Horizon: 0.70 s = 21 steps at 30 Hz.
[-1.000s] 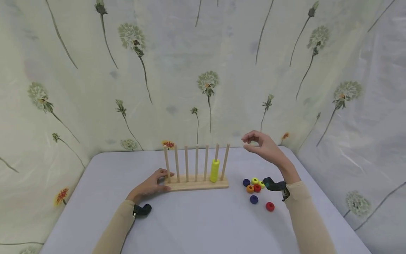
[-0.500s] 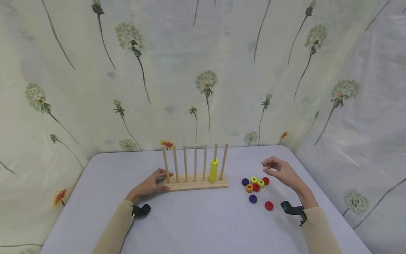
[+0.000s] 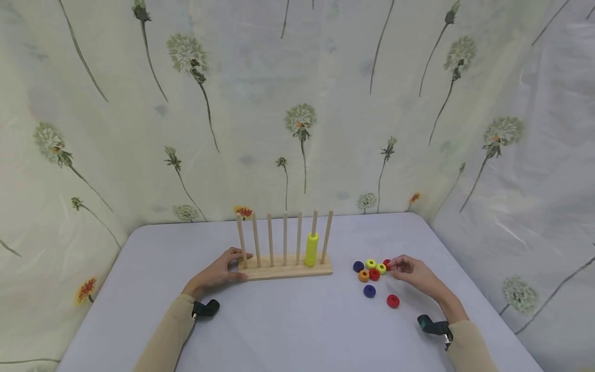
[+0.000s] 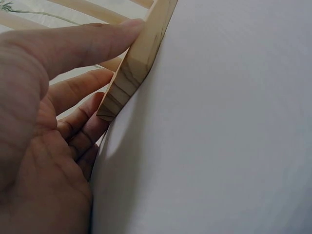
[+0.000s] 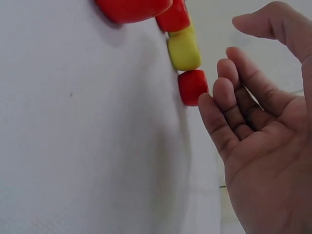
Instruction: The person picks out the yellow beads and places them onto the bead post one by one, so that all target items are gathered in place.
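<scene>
A wooden peg rack (image 3: 290, 272) with a row of upright pegs stands on the table. My left hand (image 3: 218, 271) grips its left end, thumb on the front edge (image 4: 146, 44) and fingers around the back. Yellow beads (image 3: 312, 250) are stacked on the second peg from the right; the other pegs are bare. My right hand (image 3: 417, 275) is low over the table at the right side of the loose beads. Its thumb and fingers are spread apart, fingertips right at a red bead (image 5: 192, 88), with nothing held between them.
Beside that red bead lie two yellow beads (image 3: 381, 268), an orange bead (image 3: 364, 276), another red bead (image 3: 374, 275) and a dark blue bead (image 3: 358, 266). Nearer the front are a second dark blue bead (image 3: 369, 291) and a third red bead (image 3: 392, 300). A flowered curtain (image 3: 260, 129) hangs behind the table.
My right hand has come down and to the right, from raised beside the rack to the red bead at the cluster's right side. My left hand keeps its grip on the rack.
</scene>
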Each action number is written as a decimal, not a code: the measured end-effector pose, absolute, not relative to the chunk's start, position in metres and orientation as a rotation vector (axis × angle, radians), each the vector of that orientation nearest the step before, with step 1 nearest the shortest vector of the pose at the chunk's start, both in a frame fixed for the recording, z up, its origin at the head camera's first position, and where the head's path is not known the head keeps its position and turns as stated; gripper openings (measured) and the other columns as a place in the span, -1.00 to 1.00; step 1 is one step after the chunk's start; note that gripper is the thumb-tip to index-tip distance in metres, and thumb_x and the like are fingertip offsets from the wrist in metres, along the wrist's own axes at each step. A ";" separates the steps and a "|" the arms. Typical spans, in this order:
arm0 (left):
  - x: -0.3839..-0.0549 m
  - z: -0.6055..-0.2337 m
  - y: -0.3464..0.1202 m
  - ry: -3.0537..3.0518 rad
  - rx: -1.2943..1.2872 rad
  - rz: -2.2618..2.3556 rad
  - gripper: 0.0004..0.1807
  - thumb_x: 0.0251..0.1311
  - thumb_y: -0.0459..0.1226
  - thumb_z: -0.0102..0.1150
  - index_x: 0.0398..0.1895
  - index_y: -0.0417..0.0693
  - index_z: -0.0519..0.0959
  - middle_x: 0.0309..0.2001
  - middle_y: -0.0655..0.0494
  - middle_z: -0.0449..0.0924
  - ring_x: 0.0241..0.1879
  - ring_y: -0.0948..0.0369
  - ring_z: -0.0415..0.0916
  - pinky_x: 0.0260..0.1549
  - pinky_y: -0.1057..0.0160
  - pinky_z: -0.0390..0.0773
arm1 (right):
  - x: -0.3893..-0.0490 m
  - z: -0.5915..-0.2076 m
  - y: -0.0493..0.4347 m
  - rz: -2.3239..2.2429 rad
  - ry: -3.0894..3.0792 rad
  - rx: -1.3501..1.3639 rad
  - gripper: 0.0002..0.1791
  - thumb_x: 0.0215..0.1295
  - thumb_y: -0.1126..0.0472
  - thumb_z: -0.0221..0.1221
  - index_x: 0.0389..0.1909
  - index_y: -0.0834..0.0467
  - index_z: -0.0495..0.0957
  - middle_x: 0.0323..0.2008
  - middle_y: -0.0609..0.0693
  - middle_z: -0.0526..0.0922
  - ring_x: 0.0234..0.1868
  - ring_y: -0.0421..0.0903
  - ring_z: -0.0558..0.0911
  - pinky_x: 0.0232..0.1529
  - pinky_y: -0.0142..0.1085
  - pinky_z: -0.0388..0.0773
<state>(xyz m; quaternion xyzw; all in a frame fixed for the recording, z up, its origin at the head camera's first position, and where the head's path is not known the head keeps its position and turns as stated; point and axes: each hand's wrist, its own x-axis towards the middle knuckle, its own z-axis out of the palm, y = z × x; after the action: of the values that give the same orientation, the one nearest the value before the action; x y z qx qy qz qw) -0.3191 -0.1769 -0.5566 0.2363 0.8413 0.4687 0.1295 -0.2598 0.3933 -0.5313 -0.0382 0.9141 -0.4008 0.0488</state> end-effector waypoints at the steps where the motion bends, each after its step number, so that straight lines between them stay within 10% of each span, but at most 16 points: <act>1: -0.319 -0.557 -0.177 2.447 0.685 1.358 -0.36 0.05 -0.13 0.41 0.26 0.05 0.48 0.24 -0.05 0.27 0.38 -0.10 0.06 0.33 -0.29 -0.04 | -0.260 -0.534 0.393 -1.212 2.780 -0.112 -0.60 0.25 0.07 0.27 -0.02 0.22 0.47 -0.18 0.05 0.55 -0.21 -0.11 0.48 -0.24 -0.43 0.50; 21: -0.320 -0.556 -0.177 2.450 0.664 1.350 -0.35 0.02 -0.09 0.43 0.25 0.08 0.49 0.23 -0.04 0.27 0.38 -0.10 0.06 0.33 -0.28 -0.02 | -0.273 -0.547 0.376 -1.190 2.853 -0.044 -0.56 0.16 0.11 0.33 -0.02 0.21 0.46 -0.13 0.09 0.58 -0.11 -0.05 0.55 -0.16 -0.38 0.55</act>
<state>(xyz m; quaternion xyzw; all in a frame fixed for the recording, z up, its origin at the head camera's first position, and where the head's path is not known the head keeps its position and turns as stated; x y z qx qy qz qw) -0.3195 -0.1775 -0.5556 0.2289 0.8445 0.4654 0.1331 -0.2734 0.3758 -0.5474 -0.0144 0.9226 -0.3847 0.0252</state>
